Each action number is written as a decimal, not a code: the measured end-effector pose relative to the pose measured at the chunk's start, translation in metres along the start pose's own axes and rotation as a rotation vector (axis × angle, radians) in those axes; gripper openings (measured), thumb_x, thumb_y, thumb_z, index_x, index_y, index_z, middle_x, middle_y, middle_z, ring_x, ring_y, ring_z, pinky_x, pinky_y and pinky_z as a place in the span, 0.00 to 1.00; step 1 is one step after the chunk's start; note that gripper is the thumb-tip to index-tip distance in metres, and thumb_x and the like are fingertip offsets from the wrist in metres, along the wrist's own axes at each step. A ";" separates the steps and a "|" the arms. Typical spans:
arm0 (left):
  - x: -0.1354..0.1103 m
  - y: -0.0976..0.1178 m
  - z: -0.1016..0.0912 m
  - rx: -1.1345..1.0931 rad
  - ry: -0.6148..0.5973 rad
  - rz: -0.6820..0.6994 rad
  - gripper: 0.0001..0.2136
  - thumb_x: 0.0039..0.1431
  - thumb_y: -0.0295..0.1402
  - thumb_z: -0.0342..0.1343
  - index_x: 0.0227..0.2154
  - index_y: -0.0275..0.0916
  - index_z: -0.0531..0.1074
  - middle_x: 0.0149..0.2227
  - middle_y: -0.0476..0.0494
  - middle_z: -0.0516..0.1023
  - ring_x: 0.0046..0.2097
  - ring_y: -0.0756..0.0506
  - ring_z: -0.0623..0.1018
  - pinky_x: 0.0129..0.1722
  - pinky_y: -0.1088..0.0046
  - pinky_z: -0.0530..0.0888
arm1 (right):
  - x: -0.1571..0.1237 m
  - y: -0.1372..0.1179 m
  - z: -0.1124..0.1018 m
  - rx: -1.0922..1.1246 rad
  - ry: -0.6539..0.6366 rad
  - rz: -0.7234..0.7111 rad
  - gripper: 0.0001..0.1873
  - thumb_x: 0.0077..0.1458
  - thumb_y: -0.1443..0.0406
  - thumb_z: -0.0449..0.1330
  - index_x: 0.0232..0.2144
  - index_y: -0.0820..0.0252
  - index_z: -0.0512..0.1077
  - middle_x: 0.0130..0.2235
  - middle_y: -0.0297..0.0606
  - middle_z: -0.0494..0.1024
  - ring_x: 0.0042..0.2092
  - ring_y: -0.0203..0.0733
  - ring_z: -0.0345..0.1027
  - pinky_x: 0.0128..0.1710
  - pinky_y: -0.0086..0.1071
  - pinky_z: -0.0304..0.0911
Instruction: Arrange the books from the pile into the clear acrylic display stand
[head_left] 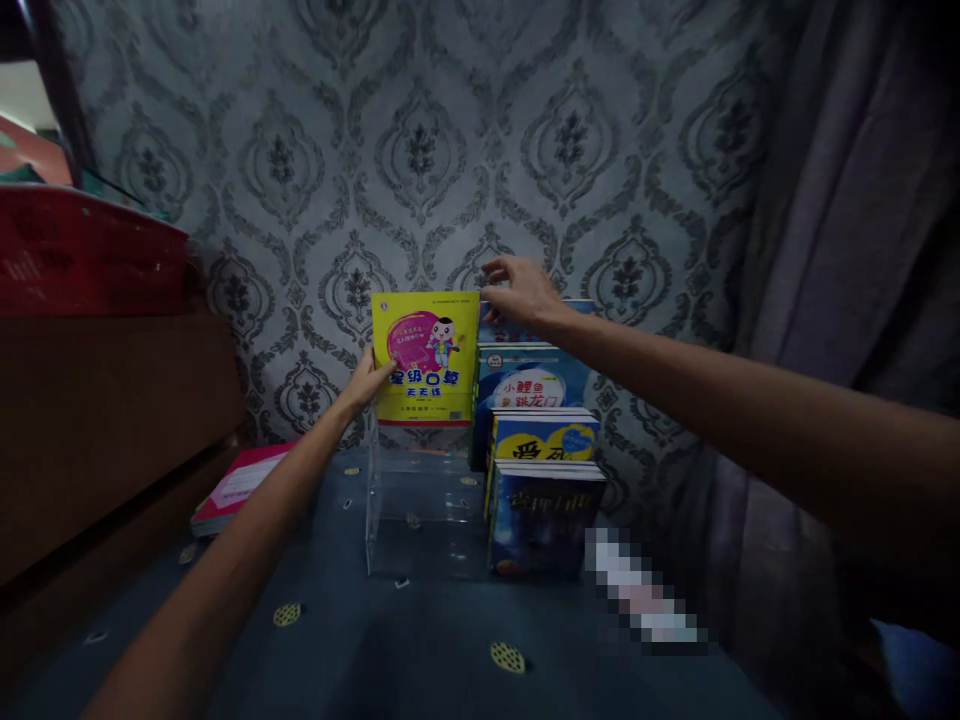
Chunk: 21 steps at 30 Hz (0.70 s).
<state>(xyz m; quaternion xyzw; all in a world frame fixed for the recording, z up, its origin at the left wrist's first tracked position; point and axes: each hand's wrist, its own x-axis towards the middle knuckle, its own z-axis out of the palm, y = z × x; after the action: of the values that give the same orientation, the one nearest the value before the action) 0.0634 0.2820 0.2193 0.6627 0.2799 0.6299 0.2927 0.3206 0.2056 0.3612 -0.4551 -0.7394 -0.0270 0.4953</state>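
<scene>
A yellow workbook [425, 400] with a pink oval and a cartoon child on its cover stands upright at the back of a clear stepped acrylic rack [427, 500]. My left hand [373, 378] grips its left edge, thumb on the cover and fingers behind. Beside the workbook's top right corner is my right hand [525, 288], its fingers loosely bent and apart with nothing visible in them. Under it, the rack's right side carries a blue book [574, 365], yellow-covered books [544, 437] and dark blue books [547, 525] in stepped rows.
Left of the rack, a pink book [244, 485] lies on the dark patterned cloth [390, 640]. A red basket [90, 250] stands on a brown wooden cabinet [112, 430]. Patterned wallpaper [420, 150] rises behind, and a curtain [810, 300] hangs at right. A blurred-out item [645, 595] lies front right.
</scene>
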 end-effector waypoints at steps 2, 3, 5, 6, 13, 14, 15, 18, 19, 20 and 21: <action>0.000 -0.001 0.000 0.038 0.021 -0.004 0.27 0.53 0.42 0.62 0.52 0.36 0.62 0.46 0.38 0.76 0.44 0.41 0.78 0.47 0.60 0.76 | -0.015 -0.005 -0.001 -0.016 0.100 -0.070 0.20 0.53 0.73 0.55 0.50 0.66 0.71 0.50 0.49 0.76 0.30 0.38 0.75 0.39 0.38 0.73; 0.000 -0.001 -0.001 0.060 0.035 -0.004 0.26 0.54 0.42 0.61 0.52 0.36 0.61 0.46 0.38 0.76 0.44 0.42 0.78 0.46 0.60 0.76 | -0.026 -0.008 0.001 -0.005 0.130 -0.112 0.19 0.53 0.73 0.54 0.48 0.65 0.72 0.49 0.47 0.77 0.33 0.39 0.75 0.40 0.38 0.72; -0.003 -0.002 -0.003 0.118 0.072 0.004 0.24 0.56 0.41 0.59 0.52 0.36 0.61 0.45 0.38 0.77 0.44 0.42 0.78 0.46 0.61 0.76 | -0.057 -0.012 0.007 0.028 0.132 -0.237 0.16 0.54 0.72 0.54 0.45 0.62 0.72 0.45 0.44 0.78 0.36 0.41 0.74 0.39 0.38 0.71; -0.007 -0.003 -0.005 0.154 0.097 0.013 0.23 0.57 0.41 0.58 0.52 0.37 0.61 0.44 0.39 0.77 0.45 0.42 0.78 0.46 0.62 0.75 | -0.078 -0.013 0.012 0.026 0.084 -0.311 0.15 0.55 0.72 0.54 0.44 0.62 0.72 0.44 0.44 0.78 0.36 0.42 0.73 0.39 0.38 0.71; -0.106 -0.035 -0.032 0.539 0.292 0.029 0.16 0.62 0.38 0.46 0.51 0.38 0.59 0.45 0.37 0.73 0.48 0.41 0.75 0.49 0.60 0.73 | -0.273 0.014 0.069 -0.016 -0.640 -0.689 0.14 0.56 0.74 0.54 0.43 0.57 0.71 0.49 0.41 0.76 0.40 0.38 0.73 0.37 0.28 0.67; -0.129 -0.043 -0.037 0.613 0.288 0.005 0.15 0.62 0.36 0.45 0.50 0.38 0.61 0.45 0.37 0.74 0.48 0.40 0.76 0.48 0.59 0.73 | -0.297 0.019 0.079 0.008 -0.666 -0.622 0.15 0.56 0.74 0.55 0.43 0.55 0.72 0.49 0.40 0.76 0.40 0.37 0.73 0.39 0.28 0.68; -0.154 -0.051 -0.043 0.693 0.267 -0.026 0.13 0.61 0.35 0.46 0.48 0.38 0.62 0.44 0.38 0.74 0.47 0.40 0.76 0.49 0.59 0.72 | -0.319 0.023 0.089 0.052 -0.660 -0.532 0.15 0.57 0.73 0.54 0.43 0.53 0.72 0.49 0.39 0.77 0.41 0.38 0.73 0.42 0.29 0.68; -0.222 -0.063 -0.058 0.938 0.156 -0.125 0.12 0.57 0.29 0.49 0.45 0.39 0.66 0.45 0.38 0.74 0.50 0.39 0.74 0.53 0.57 0.70 | -0.364 0.026 0.120 0.267 -0.626 -0.322 0.16 0.60 0.70 0.52 0.46 0.50 0.73 0.48 0.39 0.77 0.46 0.41 0.73 0.46 0.32 0.69; -0.240 -0.064 -0.062 1.015 0.113 -0.152 0.13 0.56 0.27 0.49 0.45 0.38 0.67 0.47 0.37 0.74 0.52 0.39 0.73 0.55 0.56 0.69 | -0.374 0.024 0.130 0.342 -0.632 -0.273 0.16 0.61 0.69 0.51 0.46 0.50 0.74 0.47 0.40 0.77 0.47 0.42 0.73 0.47 0.33 0.69; -0.254 -0.063 -0.066 1.087 0.070 -0.172 0.14 0.56 0.25 0.49 0.45 0.38 0.67 0.49 0.36 0.73 0.54 0.38 0.71 0.57 0.56 0.67 | -0.382 0.023 0.139 0.410 -0.646 -0.232 0.15 0.62 0.68 0.51 0.45 0.50 0.75 0.46 0.40 0.78 0.47 0.43 0.73 0.47 0.33 0.69; -0.264 -0.061 -0.070 1.152 0.027 -0.187 0.15 0.56 0.23 0.48 0.46 0.37 0.68 0.51 0.35 0.72 0.55 0.38 0.70 0.58 0.56 0.66 | -0.388 0.021 0.147 0.465 -0.659 -0.196 0.15 0.62 0.67 0.51 0.44 0.51 0.75 0.45 0.40 0.78 0.47 0.43 0.74 0.47 0.34 0.70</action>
<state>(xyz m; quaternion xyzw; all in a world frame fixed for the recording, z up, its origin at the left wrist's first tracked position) -0.0198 0.1301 -0.0002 0.6795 0.6384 0.3558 -0.0639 0.2677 0.0394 -0.0155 -0.2429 -0.8847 0.2411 0.3167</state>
